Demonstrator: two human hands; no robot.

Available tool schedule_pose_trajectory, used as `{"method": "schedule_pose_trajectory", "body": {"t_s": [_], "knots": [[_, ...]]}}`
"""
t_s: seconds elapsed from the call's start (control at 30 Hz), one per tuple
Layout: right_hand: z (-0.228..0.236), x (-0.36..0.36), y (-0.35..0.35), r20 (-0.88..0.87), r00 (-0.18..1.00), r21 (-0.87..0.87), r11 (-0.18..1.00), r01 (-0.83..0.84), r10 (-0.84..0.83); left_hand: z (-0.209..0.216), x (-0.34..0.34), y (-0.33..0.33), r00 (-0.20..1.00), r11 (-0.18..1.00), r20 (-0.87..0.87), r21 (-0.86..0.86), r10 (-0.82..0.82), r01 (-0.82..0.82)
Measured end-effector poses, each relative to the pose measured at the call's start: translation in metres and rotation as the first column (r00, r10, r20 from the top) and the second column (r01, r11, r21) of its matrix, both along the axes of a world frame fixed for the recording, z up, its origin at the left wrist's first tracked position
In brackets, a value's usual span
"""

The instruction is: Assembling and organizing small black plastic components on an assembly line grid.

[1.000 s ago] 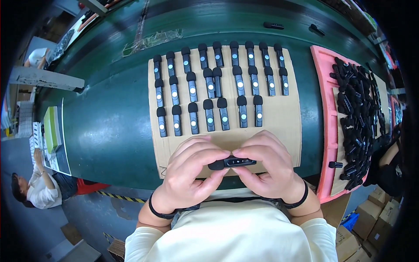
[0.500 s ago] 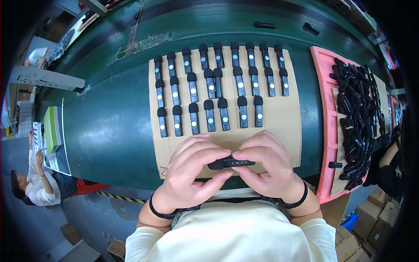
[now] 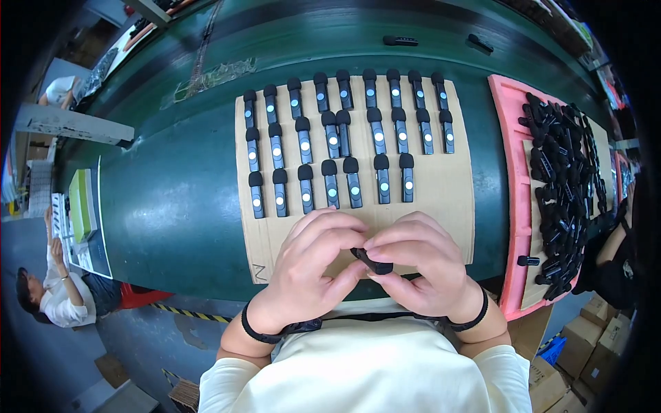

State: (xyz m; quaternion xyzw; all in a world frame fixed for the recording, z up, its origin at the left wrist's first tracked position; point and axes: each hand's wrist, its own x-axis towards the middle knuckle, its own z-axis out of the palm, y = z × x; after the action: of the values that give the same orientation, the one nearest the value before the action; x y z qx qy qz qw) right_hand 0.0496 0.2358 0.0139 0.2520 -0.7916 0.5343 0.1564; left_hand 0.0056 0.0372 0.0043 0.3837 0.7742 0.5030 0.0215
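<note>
Between my two hands, just in front of the cardboard sheet's near edge, is a small black wireless clip-on microphone (image 3: 381, 266). My left hand (image 3: 313, 258) is closed in a pinch at its left end, partly hiding it. My right hand (image 3: 423, 258) pinches the body between thumb and fingers. Beyond my hands, the cardboard sheet (image 3: 441, 199) carries three rows of similar microphones (image 3: 332, 182) with black foam tops pointing away from me. Each has a pale round dot on its body. In the middle row, two microphones (image 3: 344, 135) lie close together.
A pink foam tray (image 3: 513, 206) at right holds a heap of black microphones (image 3: 561, 186). Two more microphones (image 3: 401, 41) lie on the far green belt (image 3: 310, 41), with clear plastic film (image 3: 220, 74) to their left. A co-worker (image 3: 62, 296) is at far left. Cardboard boxes (image 3: 585, 344) stand lower right.
The microphone in my hands has turned, its right end tipping down toward me. On the far belt, the two microphones and the plastic film have shifted left.
</note>
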Motion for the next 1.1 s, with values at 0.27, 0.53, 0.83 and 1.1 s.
{"method": "schedule_pose_trajectory", "body": {"t_s": [0.27, 0.53, 0.83, 1.1], "knots": [[-0.004, -0.007, 0.037, -0.032, 0.983, 0.279, 0.942, 0.184, -0.182, 0.003, 0.001, 0.0, 0.997, 0.996, 0.005, -0.042, 0.076, -0.076], [-0.02, -0.002, 0.075, -0.135, 0.967, 0.639, 0.728, 0.25, -0.214, 0.006, -0.002, -0.002, 0.998, 0.996, -0.005, -0.056, 0.063, -0.063], [-0.024, -0.003, 0.075, -0.075, 0.97, 0.661, 0.717, 0.221, -0.23, 0.011, -0.002, -0.001, 0.999, 0.998, -0.01, -0.047, 0.049, -0.05], [-0.005, -0.017, 0.089, -0.034, 0.979, 0.637, 0.75, 0.178, -0.203, 0.035, -0.019, -0.012, 0.998, 0.997, 0.042, 0.057, -0.056, 0.054]]}}
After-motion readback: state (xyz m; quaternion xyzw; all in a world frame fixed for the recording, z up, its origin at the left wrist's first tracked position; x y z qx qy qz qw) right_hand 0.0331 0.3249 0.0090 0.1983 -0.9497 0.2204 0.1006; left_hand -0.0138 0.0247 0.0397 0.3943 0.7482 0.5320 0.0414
